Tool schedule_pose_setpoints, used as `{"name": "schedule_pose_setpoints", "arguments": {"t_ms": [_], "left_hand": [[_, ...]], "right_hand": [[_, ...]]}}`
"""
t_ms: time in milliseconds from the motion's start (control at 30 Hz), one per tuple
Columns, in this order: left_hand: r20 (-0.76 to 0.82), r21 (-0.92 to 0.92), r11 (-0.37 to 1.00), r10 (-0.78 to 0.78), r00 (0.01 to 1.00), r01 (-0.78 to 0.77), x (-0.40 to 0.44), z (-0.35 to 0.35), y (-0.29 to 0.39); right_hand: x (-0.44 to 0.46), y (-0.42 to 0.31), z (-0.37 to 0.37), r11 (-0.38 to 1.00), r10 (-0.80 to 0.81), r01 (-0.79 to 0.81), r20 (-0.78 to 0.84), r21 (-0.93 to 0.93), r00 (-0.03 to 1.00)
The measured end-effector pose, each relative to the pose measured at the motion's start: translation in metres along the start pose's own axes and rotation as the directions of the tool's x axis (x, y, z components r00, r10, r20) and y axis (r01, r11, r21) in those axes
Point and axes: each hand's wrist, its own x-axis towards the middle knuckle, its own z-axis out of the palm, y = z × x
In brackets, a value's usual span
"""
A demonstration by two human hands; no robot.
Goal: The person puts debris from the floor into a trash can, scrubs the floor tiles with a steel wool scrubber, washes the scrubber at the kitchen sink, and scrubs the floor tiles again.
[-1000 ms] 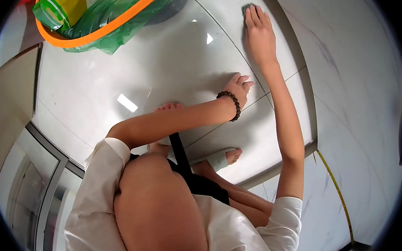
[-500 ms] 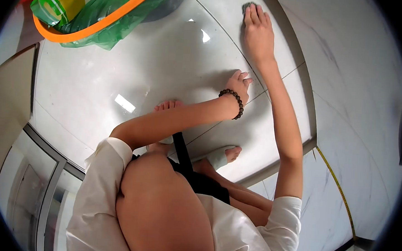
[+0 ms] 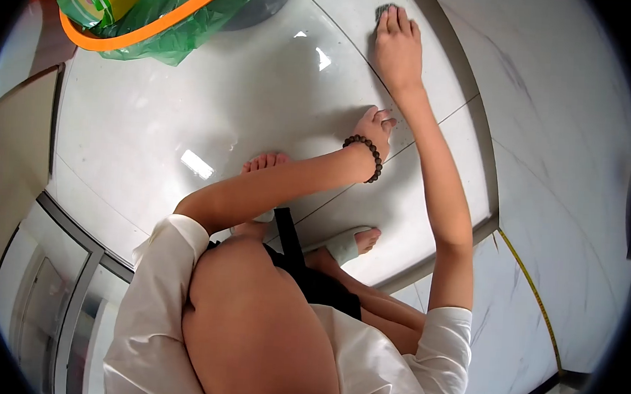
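Observation:
My right hand reaches far forward, its fingers pressed down on a small dark grey-green scouring pad against the white tiled floor. Only the pad's front and left edges show; the rest is under my fingers. My left hand, with a brown bead bracelet on the wrist, is low over the tiles behind the right hand. Its fingers are loosely bent and apart, with nothing visible in them. Whether those fingertips touch the floor, I cannot tell.
At the upper left stands a bin with an orange rim and a green bag; a yellow-green package lies inside. A grey strip borders the marbled wall on the right. A yellow measuring tape lies lower right. My feet are close behind.
My right hand has shifted slightly left with the scouring pad. My left hand has barely moved. The bin appears a little higher in view.

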Motion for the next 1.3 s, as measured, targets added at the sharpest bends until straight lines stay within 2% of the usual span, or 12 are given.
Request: {"name": "schedule_pose_setpoints", "arguments": {"t_ms": [200,333,433,633,833,900,933,1000,1033,1133,1200,1300], "left_hand": [[-0.039,-0.079,0.996,0.045,0.998,-0.048,-0.009,-0.007,-0.004],[-0.086,-0.04,0.999,0.031,0.996,-0.034,-0.006,0.001,-0.002],[-0.06,-0.048,0.999,0.011,0.998,-0.014,-0.005,0.0,-0.001],[-0.027,-0.063,0.998,0.031,0.999,-0.033,-0.003,-0.004,-0.006],[-0.009,-0.065,0.996,0.061,0.998,-0.062,-0.011,-0.008,-0.007],[-0.009,-0.043,0.997,0.063,0.998,-0.063,-0.006,-0.004,-0.004],[-0.019,-0.046,0.998,0.045,0.999,-0.046,-0.003,0.0,-0.002],[-0.033,-0.048,0.998,0.026,0.999,-0.028,0.007,0.008,0.001],[-0.056,-0.098,0.995,0.007,0.998,-0.012,0.008,0.008,0.001],[-0.051,-0.098,0.995,0.011,0.999,-0.016,0.0,0.001,-0.004],[-0.036,-0.052,0.998,0.043,0.998,-0.044,-0.007,-0.002,-0.005],[-0.011,-0.042,0.998,0.041,0.999,-0.042,-0.01,-0.004,-0.005]], "right_hand": [[0.005,0.012,-0.006,0.998,0.042,-0.042,-0.004,-0.054,0.999],[0.033,0.031,-0.015,0.972,0.204,-0.203,0.005,0.115,0.979],[0.013,0.015,0.003,0.998,0.061,-0.061,0.001,-0.028,0.998],[-0.008,0.002,-0.002,0.991,-0.014,0.024,-0.078,0.13,0.997],[0.018,0.04,0.0,0.965,0.207,-0.21,0.03,0.158,0.978],[0.014,0.025,0.015,0.996,0.06,-0.056,-0.054,0.071,0.997],[0.011,0.003,-0.004,0.968,0.084,-0.081,-0.003,0.237,0.996],[0.0,-0.023,-0.013,0.935,-0.113,0.161,-0.165,0.316,0.98],[0.0,-0.019,-0.012,0.935,-0.118,0.166,-0.167,0.313,0.979],[0.008,0.007,0.004,0.937,-0.027,0.113,-0.252,0.331,0.967],[0.025,0.037,-0.028,0.928,0.223,-0.221,0.028,0.299,0.975],[0.028,0.032,-0.024,0.944,0.209,-0.199,-0.01,0.264,0.978]]}}
